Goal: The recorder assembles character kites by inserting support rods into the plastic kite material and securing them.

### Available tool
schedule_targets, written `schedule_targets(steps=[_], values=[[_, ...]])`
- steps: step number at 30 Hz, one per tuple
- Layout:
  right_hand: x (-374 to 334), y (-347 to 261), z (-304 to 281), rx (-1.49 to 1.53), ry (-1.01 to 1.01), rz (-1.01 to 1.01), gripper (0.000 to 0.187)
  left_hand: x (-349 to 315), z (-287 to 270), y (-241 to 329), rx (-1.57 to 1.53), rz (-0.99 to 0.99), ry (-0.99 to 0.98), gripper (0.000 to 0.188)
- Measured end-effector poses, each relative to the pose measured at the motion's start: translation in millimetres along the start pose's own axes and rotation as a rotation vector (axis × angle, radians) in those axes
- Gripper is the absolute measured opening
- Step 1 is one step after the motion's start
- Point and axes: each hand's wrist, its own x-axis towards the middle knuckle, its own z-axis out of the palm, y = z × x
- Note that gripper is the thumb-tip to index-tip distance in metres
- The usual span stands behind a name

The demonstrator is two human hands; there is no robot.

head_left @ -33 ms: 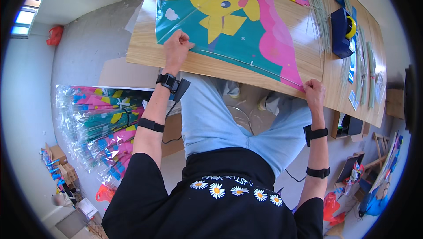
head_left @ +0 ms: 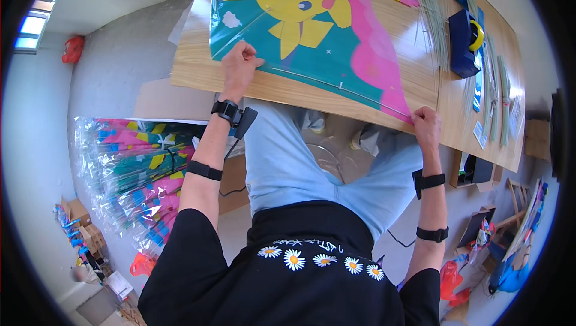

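A teal and pink kite sail point(head_left: 336, 65) with a yellow cartoon creature printed on it lies flat on the wooden table. Along its near edge runs a thin pale rod point(head_left: 309, 78), with a small white piece point(head_left: 341, 86) partway down it. My left hand point(head_left: 239, 68) is closed at the sail's near edge, by the rod's left end; its fingertips hide what they pinch. At the right corner, my right hand point(head_left: 426, 126) pinches the rod's end together with the sail's pink tip.
On the table's right side are a dark blue tape dispenser point(head_left: 461, 44) with a yellow roll point(head_left: 477, 36), and several thin rods point(head_left: 433, 23). Plastic-wrapped bundles of colourful kites point(head_left: 141, 170) lie to the left, below table height. An open box point(head_left: 471, 172) stands under the table's right end.
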Motion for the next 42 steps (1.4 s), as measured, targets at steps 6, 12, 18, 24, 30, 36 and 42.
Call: schedule_targets(steps=[6,12,18,24,30,36,42], values=[[2,-3,5,-0.004,0.025,-0.03,0.012,-2,-3,3,0.063,0.021,-0.032,0.032],[0,-4,1,0.017,0.008,-0.009,0.012,1,0,3,0.118,0.039,-0.047,0.032],[0,-11,-7,0.07,-0.016,0.004,0.01,2,2,-1,0.081,0.039,-0.063,0.031],[-2,-21,-12,0.071,-0.053,0.041,0.01,5,0,-4,0.095,0.0,-0.09,0.03],[2,-10,-5,0.012,-0.044,0.02,0.009,6,-1,1,0.141,-0.03,-0.111,0.03],[3,-7,-1,-0.059,-0.017,-0.021,0.008,7,-1,-2,0.129,-0.025,-0.109,0.031],[2,-7,2,-0.092,0.006,-0.041,0.008,7,0,-2,0.129,-0.03,-0.107,0.031]])
